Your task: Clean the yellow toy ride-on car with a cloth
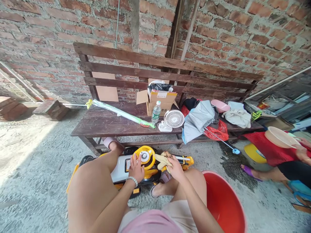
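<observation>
Between my legs stands a yellow and white ride-on toy car (119, 169) with a yellow steering wheel (140, 149). My left hand (136, 169), a beaded bracelet at its wrist, rests with fingers spread on the near left part of the wheel. In my right hand (175, 166) a pale yellow cloth (162, 160) is bunched, just right of the wheel, over the car's body. The cloth hides part of the car beneath it. Close to my right leg is a large red bucket (224, 207).
A dark wooden bench (97, 124) runs along the brick wall, bearing a cardboard box (157, 105), a water bottle (156, 112), a small white fan (173, 119) and a grey umbrella (198, 119). At right, another person's hand (301, 150) holds a beige basin (280, 137).
</observation>
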